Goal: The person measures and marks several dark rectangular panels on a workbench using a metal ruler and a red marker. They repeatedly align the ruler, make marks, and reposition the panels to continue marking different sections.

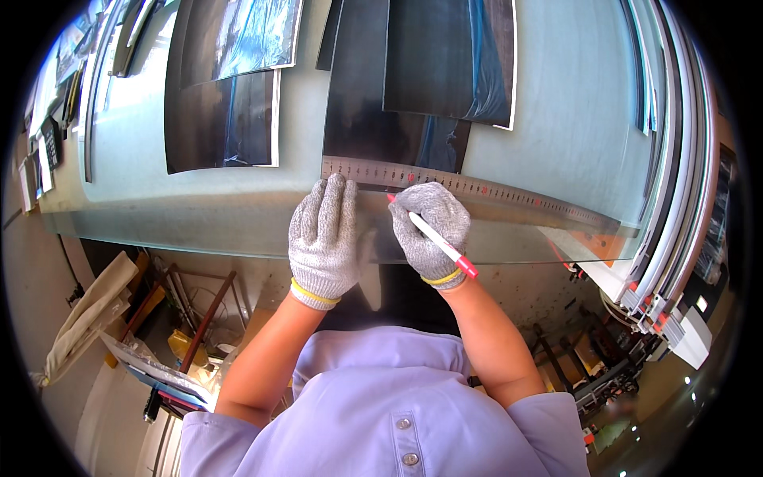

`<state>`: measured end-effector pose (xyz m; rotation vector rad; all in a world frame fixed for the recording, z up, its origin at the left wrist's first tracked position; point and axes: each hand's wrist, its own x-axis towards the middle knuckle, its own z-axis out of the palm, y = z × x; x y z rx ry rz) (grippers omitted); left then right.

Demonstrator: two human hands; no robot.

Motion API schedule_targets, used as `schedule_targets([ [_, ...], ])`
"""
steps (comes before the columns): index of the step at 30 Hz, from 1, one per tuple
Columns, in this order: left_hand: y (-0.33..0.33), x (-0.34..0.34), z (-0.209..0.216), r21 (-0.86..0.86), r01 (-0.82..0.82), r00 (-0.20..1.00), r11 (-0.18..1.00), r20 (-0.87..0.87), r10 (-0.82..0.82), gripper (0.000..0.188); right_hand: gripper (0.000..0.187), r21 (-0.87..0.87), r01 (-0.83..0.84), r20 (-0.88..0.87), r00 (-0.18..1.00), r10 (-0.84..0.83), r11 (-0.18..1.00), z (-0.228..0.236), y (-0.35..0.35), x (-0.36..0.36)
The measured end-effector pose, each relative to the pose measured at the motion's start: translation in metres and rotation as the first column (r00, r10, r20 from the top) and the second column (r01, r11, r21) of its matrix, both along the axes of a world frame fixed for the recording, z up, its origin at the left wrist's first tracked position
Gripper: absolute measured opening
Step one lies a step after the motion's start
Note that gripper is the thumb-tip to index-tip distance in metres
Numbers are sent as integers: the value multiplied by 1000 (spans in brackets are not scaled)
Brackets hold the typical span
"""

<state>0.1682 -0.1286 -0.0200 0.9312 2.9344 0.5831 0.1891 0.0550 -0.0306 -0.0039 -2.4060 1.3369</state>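
Observation:
A long steel ruler (509, 193) lies across the near end of a dark glossy sheet (369, 131) on the glass-topped table. Flat and with fingers stretched forward, my left hand (324, 238), in a grey knit glove, has its fingertips at the ruler's near edge by its left end. My right hand (445, 219), gloved the same way, grips a white marker pen (435, 236) with red ends. The pen's tip is close to the ruler's near edge, left of that hand. Another dark sheet (429, 63) with crinkled blue film (489, 67) overlaps the first.
More dark sheets (211, 131) with white edges and blue film lie to the left. The glass edge (199, 245) runs in front of me. Metal rails (675, 183) border the right side. A reddish-brown frame (214, 318) stands below at left.

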Motion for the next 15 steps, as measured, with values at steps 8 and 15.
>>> schedule_targets([
  [8,1,1,2,-26,-9,1000,1000,-8,9,68,22,-3,48,22,999,-48,999,0,20,32],
  [15,2,1,5,-57,-8,1000,998,-1,8,67,11,-163,238,80,970,-228,958,0,49,50],
])
